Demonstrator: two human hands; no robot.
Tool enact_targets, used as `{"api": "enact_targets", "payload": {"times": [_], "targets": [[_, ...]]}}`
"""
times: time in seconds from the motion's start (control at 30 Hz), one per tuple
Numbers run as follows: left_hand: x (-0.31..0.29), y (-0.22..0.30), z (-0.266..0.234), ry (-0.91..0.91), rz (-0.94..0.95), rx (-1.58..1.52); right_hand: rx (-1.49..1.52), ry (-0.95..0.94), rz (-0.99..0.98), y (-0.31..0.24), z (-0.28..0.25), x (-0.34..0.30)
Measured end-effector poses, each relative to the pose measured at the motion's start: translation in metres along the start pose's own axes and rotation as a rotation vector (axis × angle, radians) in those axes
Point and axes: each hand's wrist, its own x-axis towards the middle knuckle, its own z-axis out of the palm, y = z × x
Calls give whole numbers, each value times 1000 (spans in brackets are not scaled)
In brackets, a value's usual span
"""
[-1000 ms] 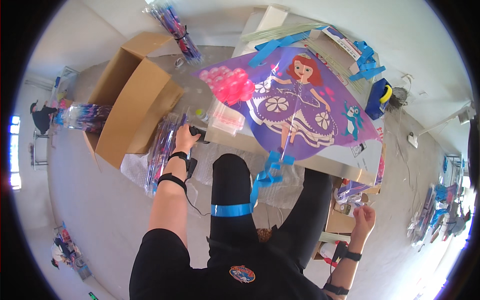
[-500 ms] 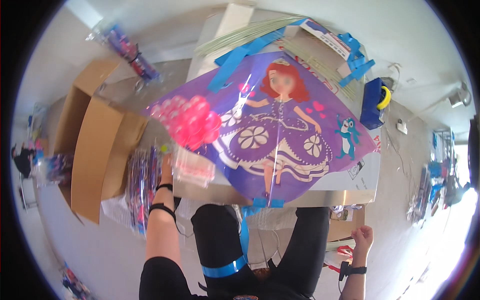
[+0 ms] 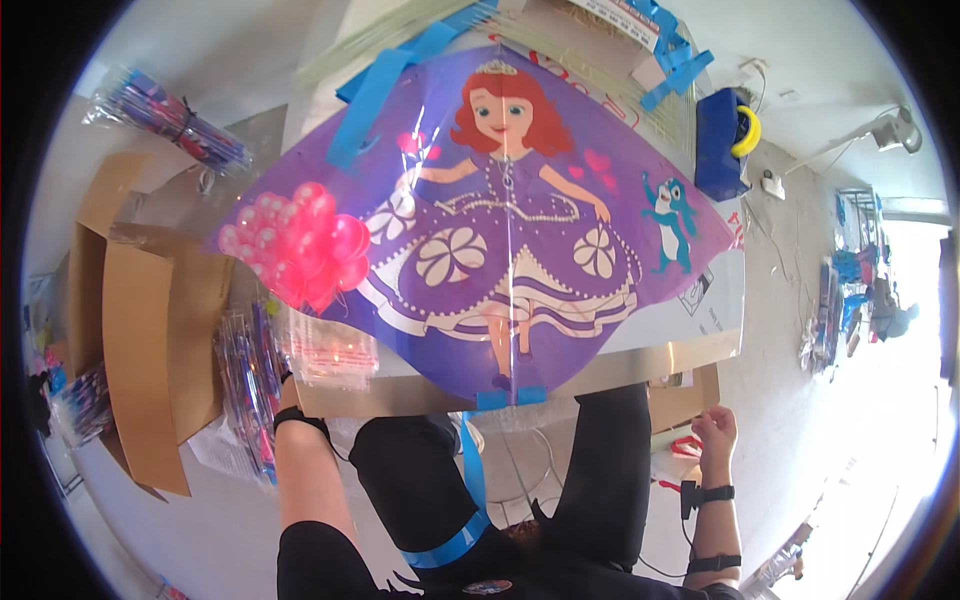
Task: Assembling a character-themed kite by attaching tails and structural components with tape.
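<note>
A purple kite (image 3: 560, 330) printed with a red-haired princess lies spread on the white work table (image 3: 720, 325). Blue tape (image 3: 510, 398) sits at its bottom tip, on the table's front edge. My left forearm reaches to the table's left front corner, beside a bundle of packed kites (image 3: 247, 390); the table edge hides the left hand's fingers. Off to the right, below the table, my right hand (image 3: 715, 432) is raised with its fingers curled in, and no thing shows in it. A red-handled tool (image 3: 687, 447) lies near that hand.
An open cardboard box (image 3: 145, 360) stands at the left, with another wrapped bundle (image 3: 170, 118) beyond it. Clear plastic bags (image 3: 335, 350) lie at the table's left front. Blue strips (image 3: 410, 60), thin sticks and a blue tape dispenser (image 3: 722, 150) occupy the back and right.
The view has shifted, so the table and kite appear larger and further left. My left hand has slipped out of sight at the table corner. My right hand remains low at the right, fingers curled.
</note>
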Motion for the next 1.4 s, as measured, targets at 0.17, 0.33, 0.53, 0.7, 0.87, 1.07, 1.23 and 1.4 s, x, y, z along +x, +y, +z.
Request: {"api": "enact_targets", "payload": {"times": [0.17,0.33,0.53,0.7,0.87,1.07,1.23,1.4], "targets": [[-15,3,25,62,-77,71,-70,19,55,2,-4,1],[-12,22,21,119,-142,154,-96,61,63,-2,1,0],[25,40,29,150,-93,198,-82,41,66,5,2,1],[-55,22,2,189,-24,211,-71,43,55,7,2,0],[51,67,23,300,78,293,-1,-14,33,16,10,0],[36,148,48,384,341,1327,133,-3,-5,19,-6,-2],[3,226,91,657,494,1210,193,-27,-79,28,-10,15],[-5,293,214,478,746,1091,157,-120,-225,-5,17,31]]}}
